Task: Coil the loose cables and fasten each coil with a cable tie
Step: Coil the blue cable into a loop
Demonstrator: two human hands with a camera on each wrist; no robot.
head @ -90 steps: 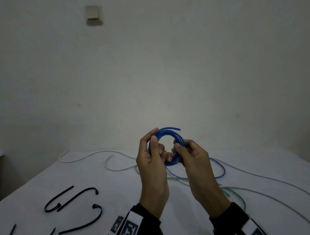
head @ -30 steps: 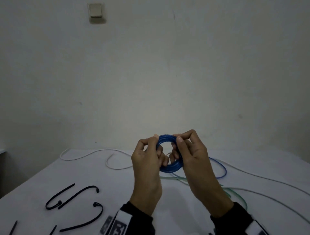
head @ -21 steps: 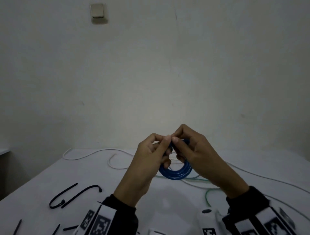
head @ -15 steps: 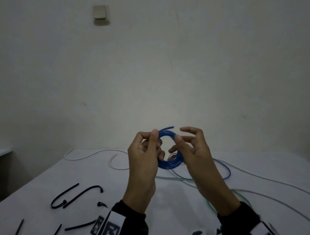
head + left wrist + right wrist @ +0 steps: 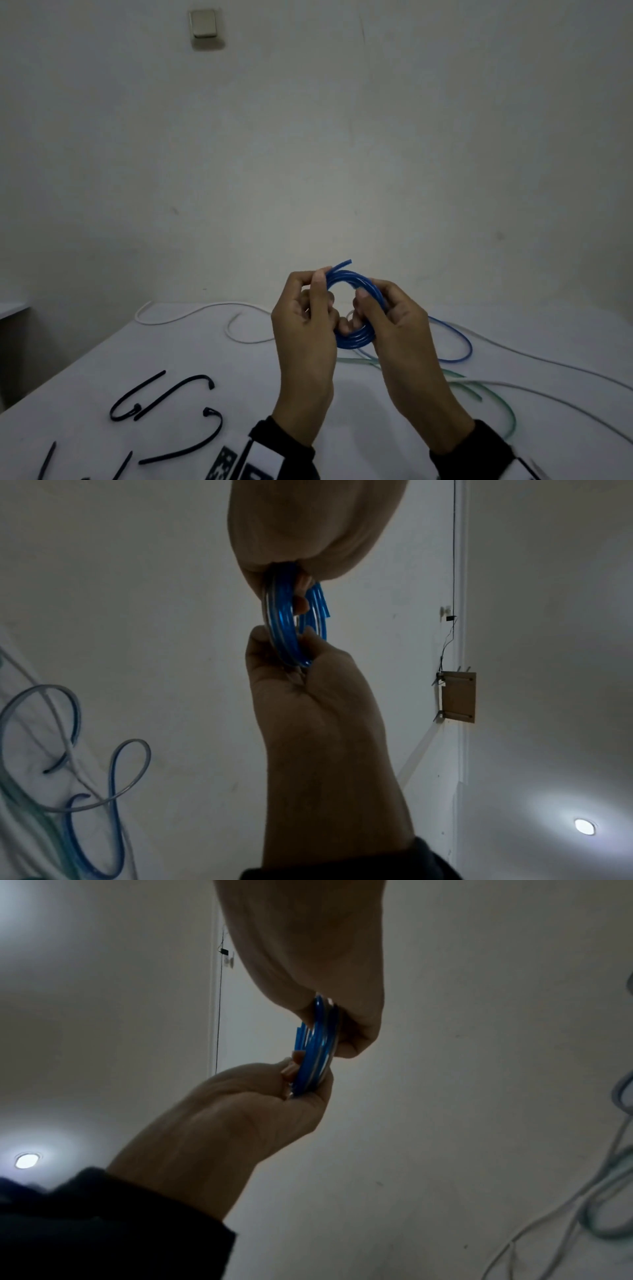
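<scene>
Left hand (image 5: 303, 329) and right hand (image 5: 394, 325) pinch opposite sides — blue coil (image 5: 352, 337) between.

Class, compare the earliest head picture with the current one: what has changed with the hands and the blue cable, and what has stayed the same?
The left hand and right hand grip the blue coil on opposite sides, as before, with its free end poking out on top. The loose blue tail on the table looks about the same. The black cable ties and white cable have not moved.

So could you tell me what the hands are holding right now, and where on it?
Both grip the blue cable coil: the left hand pinches its left side, the right hand its right side.
</scene>
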